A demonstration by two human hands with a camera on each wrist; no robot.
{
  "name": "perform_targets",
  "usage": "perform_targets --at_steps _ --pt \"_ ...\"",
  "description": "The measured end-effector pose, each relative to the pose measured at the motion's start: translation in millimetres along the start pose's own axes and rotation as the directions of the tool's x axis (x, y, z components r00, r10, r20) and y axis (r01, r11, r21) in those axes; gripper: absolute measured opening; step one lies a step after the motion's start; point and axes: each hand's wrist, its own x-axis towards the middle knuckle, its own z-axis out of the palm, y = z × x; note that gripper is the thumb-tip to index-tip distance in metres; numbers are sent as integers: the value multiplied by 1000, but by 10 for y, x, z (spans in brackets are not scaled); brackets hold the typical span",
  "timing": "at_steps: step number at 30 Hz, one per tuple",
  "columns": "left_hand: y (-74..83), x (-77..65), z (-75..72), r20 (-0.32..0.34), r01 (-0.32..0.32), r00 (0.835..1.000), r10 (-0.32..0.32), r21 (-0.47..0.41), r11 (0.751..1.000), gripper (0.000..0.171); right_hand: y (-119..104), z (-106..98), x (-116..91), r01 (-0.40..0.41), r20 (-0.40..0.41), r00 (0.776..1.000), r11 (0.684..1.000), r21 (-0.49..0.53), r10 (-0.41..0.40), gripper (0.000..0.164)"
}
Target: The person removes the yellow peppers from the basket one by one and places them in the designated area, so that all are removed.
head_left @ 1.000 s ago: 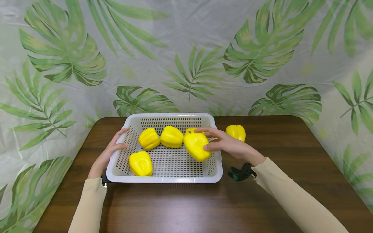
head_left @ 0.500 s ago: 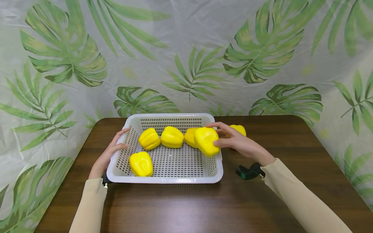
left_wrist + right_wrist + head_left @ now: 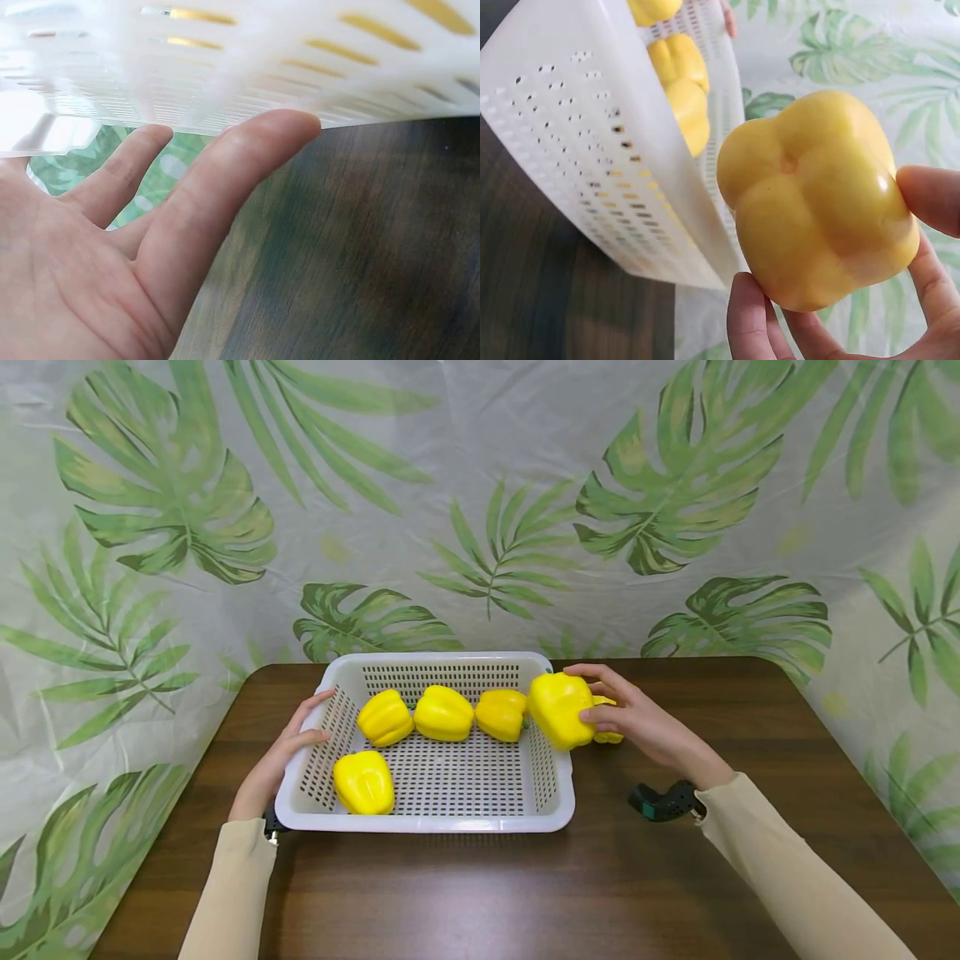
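Observation:
My right hand (image 3: 633,714) holds a yellow bell pepper (image 3: 558,710) between thumb and fingers, above the right rim of a white perforated basket (image 3: 420,823). In the right wrist view, this bell pepper (image 3: 817,202) shows its lobed bottom to the camera, beside the basket wall (image 3: 570,112). Inside the basket lie several more yellow bell peppers (image 3: 442,713), most along the back and one at front left. My left hand (image 3: 281,752) rests against the basket's left side with fingers extended; in the left wrist view, its thumb (image 3: 225,172) overlaps the slotted wall (image 3: 262,75).
On the dark wooden table (image 3: 420,893), another yellow bell pepper (image 3: 609,735) sits right of the basket, mostly hidden behind my right hand. A leaf-patterned cloth (image 3: 495,527) hangs behind the table. A black wrist device (image 3: 663,802) is on my right wrist.
My right hand has carried the bell pepper rightward from over the basket's inside to its right rim, uncovering another pepper at the back. The left hand and basket have stayed put.

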Motion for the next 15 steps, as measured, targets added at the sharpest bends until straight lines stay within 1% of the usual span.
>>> perform_targets --at_steps 5,11,15 --pt "-3 4 -6 2 -2 1000 2 -9 1000 63 22 -78 -47 12 -28 1000 1000 11 -12 57" --pt "-8 -8 -1 -4 7 1000 -7 8 1000 64 70 -168 -79 7 -63 998 1000 17 -6 55" --pt "-7 -11 8 -15 9 1000 -9 22 1000 64 121 -229 -102 18 -78 997 1000 22 -16 53"
